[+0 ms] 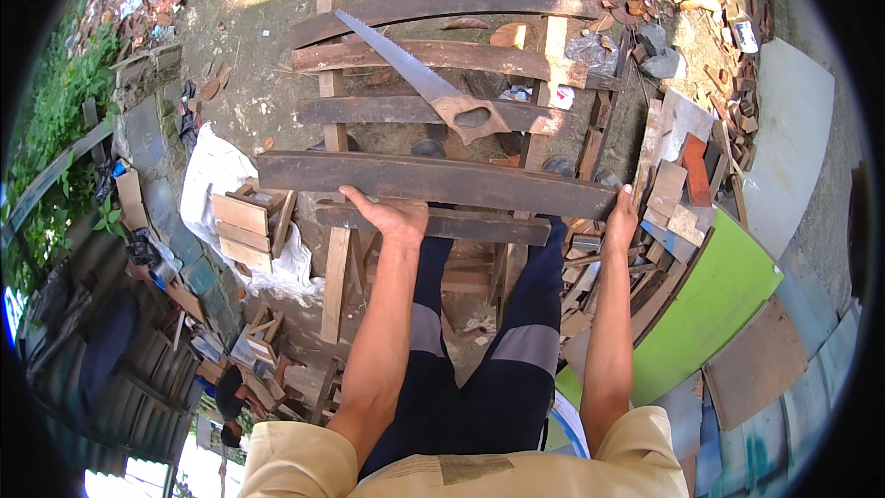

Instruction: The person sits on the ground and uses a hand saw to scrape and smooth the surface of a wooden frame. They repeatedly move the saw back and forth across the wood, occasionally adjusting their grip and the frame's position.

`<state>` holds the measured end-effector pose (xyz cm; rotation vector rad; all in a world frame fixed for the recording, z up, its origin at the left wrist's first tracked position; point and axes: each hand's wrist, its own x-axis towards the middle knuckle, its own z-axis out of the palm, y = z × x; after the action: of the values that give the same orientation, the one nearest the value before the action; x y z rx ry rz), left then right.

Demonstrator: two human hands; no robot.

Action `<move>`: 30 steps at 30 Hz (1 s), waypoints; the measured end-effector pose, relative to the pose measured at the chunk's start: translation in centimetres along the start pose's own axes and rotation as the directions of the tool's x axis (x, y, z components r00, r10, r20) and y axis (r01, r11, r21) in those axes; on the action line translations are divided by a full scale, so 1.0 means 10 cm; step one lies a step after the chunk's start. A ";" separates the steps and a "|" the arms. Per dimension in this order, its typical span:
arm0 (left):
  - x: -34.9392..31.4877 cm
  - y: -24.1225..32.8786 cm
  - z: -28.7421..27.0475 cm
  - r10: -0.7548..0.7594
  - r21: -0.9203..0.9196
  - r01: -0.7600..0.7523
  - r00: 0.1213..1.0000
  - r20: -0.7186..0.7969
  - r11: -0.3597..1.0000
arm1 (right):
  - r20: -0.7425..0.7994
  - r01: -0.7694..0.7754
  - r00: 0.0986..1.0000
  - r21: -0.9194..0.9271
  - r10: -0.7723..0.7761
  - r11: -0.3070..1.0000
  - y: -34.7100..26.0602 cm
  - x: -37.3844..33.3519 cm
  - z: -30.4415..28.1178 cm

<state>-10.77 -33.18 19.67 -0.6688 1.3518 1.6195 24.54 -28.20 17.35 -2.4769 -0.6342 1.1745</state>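
A long dark wooden plank (479, 182) lies crosswise in front of me, held in both hands. My left hand (396, 219) grips its near edge left of the middle, thumb spread along the wood and fingers hidden underneath. At the plank's right end, my right hand (623, 218) is closed around the wood. Beyond it a handsaw (401, 65) with a wooden handle rests diagonally over the slats, blade pointing to the far left. The slats (442, 55) span two long wooden rails (551, 37). A shorter dark board (461, 225) lies across just below the plank.
Wood offcuts (668, 186) and a green panel (710, 300) crowd the right side. To the left, a small wooden piece of furniture (244, 226) sits on a white sack (207, 184). Another person (230, 397) is at lower left. Litter covers the far ground.
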 end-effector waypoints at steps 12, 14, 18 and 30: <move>-0.16 -0.34 0.11 -0.033 -0.039 0.034 0.999 0.033 0.999 | 0.232 0.625 0.776 -0.413 -0.587 0.663 -0.55 -0.47 0.46; -0.22 -0.43 0.13 -0.052 0.000 0.052 0.999 0.017 0.999 | 0.545 0.800 0.596 -0.334 -0.590 0.499 -0.76 -0.80 0.74; -0.37 -0.50 0.13 -0.139 0.060 0.139 0.990 -0.001 0.988 | 0.816 0.824 0.549 -0.492 -0.182 0.280 -0.94 -1.11 1.16; -0.20 0.53 -0.29 0.035 0.525 -0.172 0.965 0.260 0.834 | 0.766 0.485 0.563 -0.610 0.310 0.626 -0.89 -0.73 1.03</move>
<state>-14.90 -36.58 23.09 -0.0503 1.5853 1.2495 10.11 -23.46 19.95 -2.1650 -1.9055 2.4832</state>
